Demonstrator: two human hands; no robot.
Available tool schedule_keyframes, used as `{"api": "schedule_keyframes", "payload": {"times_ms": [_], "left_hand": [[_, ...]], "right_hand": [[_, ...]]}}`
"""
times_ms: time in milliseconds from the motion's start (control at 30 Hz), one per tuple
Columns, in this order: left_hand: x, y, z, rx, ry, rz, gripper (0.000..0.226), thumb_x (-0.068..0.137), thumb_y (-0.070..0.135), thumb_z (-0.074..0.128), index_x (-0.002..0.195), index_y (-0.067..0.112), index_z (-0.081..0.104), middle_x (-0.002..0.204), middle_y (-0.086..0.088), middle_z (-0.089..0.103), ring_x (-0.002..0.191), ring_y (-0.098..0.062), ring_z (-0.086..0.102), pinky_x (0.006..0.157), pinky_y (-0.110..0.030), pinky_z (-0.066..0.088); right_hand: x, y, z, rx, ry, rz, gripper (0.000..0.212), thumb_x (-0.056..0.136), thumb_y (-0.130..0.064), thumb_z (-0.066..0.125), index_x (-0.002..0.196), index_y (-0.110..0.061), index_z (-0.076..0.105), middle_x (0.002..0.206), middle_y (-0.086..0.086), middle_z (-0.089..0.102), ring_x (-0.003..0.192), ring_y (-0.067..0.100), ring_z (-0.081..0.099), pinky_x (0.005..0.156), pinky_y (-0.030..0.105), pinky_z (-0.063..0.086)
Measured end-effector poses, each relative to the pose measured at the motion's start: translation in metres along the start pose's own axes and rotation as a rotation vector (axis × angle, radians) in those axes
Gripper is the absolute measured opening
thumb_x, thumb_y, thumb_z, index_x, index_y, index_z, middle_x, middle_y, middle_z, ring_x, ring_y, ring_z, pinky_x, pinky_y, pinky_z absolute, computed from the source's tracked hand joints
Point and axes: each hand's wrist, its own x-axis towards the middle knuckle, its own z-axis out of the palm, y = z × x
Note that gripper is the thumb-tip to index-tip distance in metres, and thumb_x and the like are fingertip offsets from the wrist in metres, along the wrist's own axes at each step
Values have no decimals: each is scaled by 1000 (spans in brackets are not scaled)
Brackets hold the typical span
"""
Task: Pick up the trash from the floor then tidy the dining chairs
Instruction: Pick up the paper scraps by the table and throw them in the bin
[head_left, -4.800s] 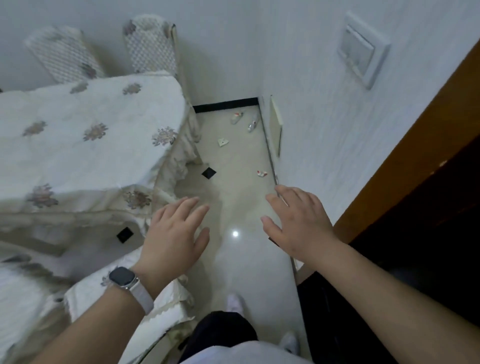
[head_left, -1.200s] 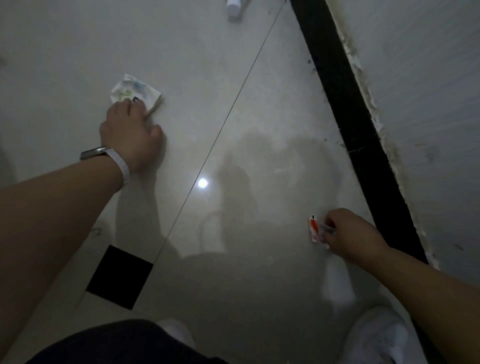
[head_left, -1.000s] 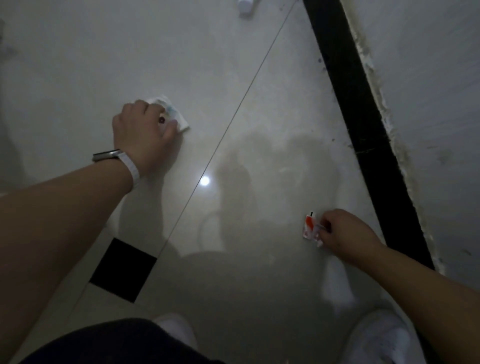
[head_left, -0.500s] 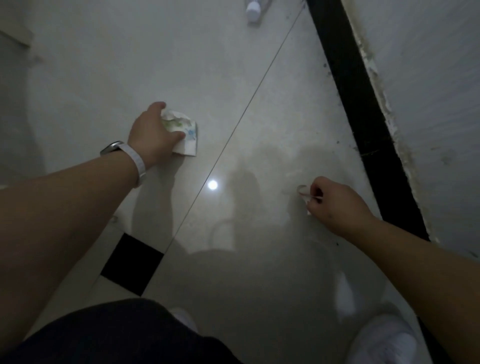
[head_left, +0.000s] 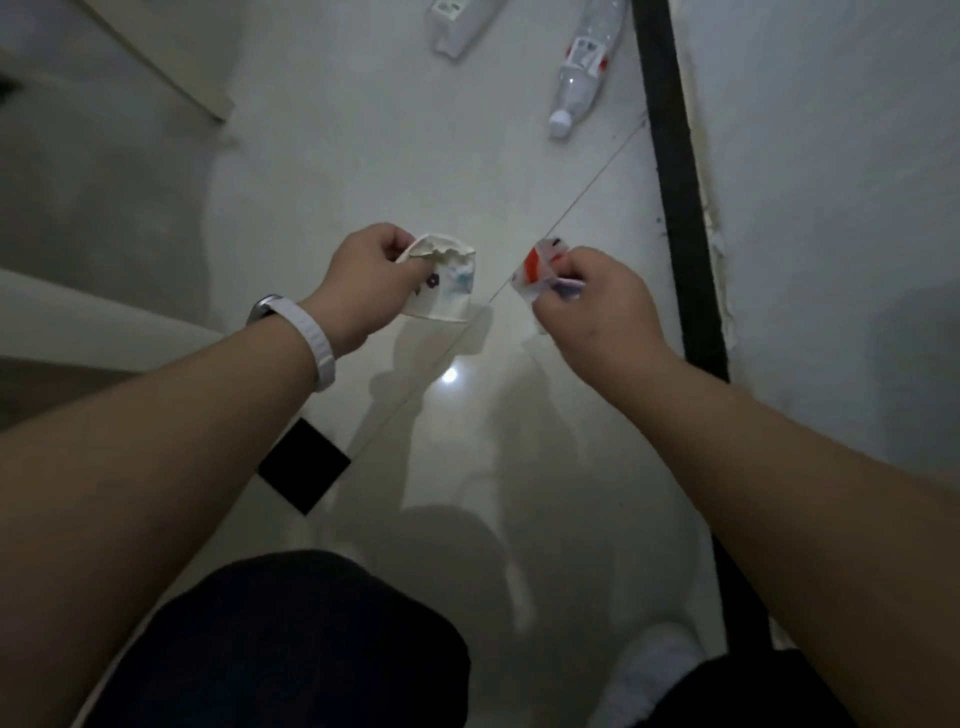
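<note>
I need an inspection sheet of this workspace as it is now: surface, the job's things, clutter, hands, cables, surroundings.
Surface: glossy pale tiled floor with one black inset tile; a light spot reflects on it.
Job's things: crumpled paper cup and red-and-white wrapper, both held above the floor; plastic bottle and white container lying on the floor ahead.
Clutter: nothing seen beyond the trash.
Hands: left hand grips the paper cup; right hand pinches the wrapper.
Cables: nothing seen.
Surroundings: white wall with black baseboard on the right; pale furniture on the left, too dim to identify.
</note>
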Motion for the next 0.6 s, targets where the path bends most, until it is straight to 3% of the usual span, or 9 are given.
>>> {"api": "schedule_keyframes", "payload": {"times_ms": [133, 267, 433, 600], "left_hand": [[-61, 44, -17, -140, 29, -89, 5, 80, 23, 69, 80, 20, 65, 82, -8, 74, 70, -18, 64, 67, -32, 51], [-119, 88, -41, -210, 117, -135, 13, 88, 20, 67, 78, 24, 60, 73, 2, 68, 63, -9, 59, 58, -19, 44], [-204, 147, -83, -298, 149, -232, 10, 87, 18, 66, 78, 19, 60, 74, -2, 65, 64, -14, 55, 62, -27, 42], [-298, 219, -133, -487, 278, -340, 4, 80, 21, 65, 80, 17, 64, 75, -6, 66, 67, -18, 56, 64, -33, 45]], "right_hand": [[-55, -37, -40, -32, -23, 4, 4, 90, -25, 61, 90, -21, 62, 84, -7, 62, 75, 8, 58, 63, 27, 48], [-90, -71, -82, -62, -30, 27, 9, 91, -27, 62, 92, -18, 63, 80, -7, 59, 75, 14, 57, 68, 30, 46], [-139, -126, -134, -57, -78, 41, 12, 92, -26, 61, 86, -16, 60, 73, -9, 54, 66, 8, 51, 57, 26, 39], [-199, -194, -186, -82, -141, 27, 14, 91, -26, 61, 88, -13, 61, 72, -8, 54, 65, 10, 51, 57, 26, 39]]}}
